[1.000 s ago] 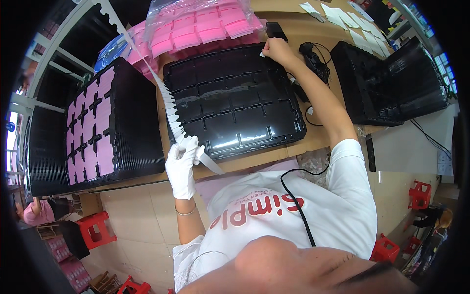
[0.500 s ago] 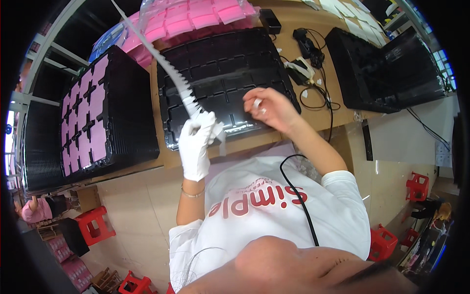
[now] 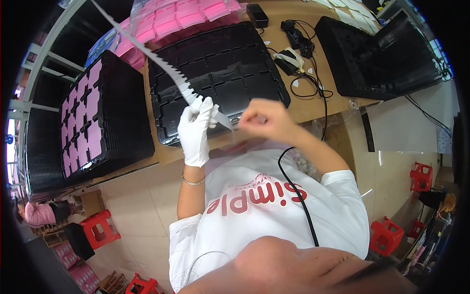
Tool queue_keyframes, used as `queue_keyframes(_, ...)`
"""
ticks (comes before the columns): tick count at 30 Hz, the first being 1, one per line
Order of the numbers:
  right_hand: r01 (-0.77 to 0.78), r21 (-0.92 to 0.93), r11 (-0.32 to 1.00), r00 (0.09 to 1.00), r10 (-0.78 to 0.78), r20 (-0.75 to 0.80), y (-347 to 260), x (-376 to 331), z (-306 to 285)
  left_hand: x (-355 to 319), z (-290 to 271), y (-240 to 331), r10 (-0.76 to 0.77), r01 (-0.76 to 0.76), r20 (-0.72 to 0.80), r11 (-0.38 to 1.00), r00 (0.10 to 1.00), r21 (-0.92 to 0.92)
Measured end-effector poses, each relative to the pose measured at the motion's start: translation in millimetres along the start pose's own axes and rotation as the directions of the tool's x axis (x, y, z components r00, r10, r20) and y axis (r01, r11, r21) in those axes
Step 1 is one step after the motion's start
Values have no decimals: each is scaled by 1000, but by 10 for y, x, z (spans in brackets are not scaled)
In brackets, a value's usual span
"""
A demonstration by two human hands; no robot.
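Observation:
My left hand (image 3: 196, 134), in a white glove, pinches a long white strip (image 3: 164, 62) with a toothed edge. The strip rises in a curve from my fingers toward the far left, over a black moulded plastic tray (image 3: 215, 68). Its short tail (image 3: 224, 120) sticks out on the right side of the glove. My bare right hand (image 3: 267, 120) is beside that tail, above the tray's near edge. Its fingers are curled together and slightly blurred, so what they pinch is hidden.
A tall stack of black trays with pink pieces (image 3: 83, 117) stands at left. Behind lie pink packets (image 3: 176, 22) in clear plastic. Cables (image 3: 313, 88), a small black box (image 3: 257, 15) and more black trays (image 3: 347, 63) are at right. Red stools (image 3: 99, 229) stand on the floor.
My right hand has come down and inward to the strip's tail, its fingers curling closed. The tail, which hung down, now points toward that hand. My left hand still holds the strip.

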State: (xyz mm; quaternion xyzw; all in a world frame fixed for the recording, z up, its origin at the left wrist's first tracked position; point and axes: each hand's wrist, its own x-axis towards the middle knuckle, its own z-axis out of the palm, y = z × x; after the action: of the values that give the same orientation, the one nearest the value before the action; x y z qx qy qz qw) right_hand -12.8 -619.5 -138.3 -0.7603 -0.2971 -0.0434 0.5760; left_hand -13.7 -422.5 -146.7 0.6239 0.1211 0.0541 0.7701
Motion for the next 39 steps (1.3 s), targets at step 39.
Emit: queue_keyframes(39,-520,-691,-502,780,50,-623,1739,-4164,-1393,-365,-1429,231,45,-291,288,190,957,938)
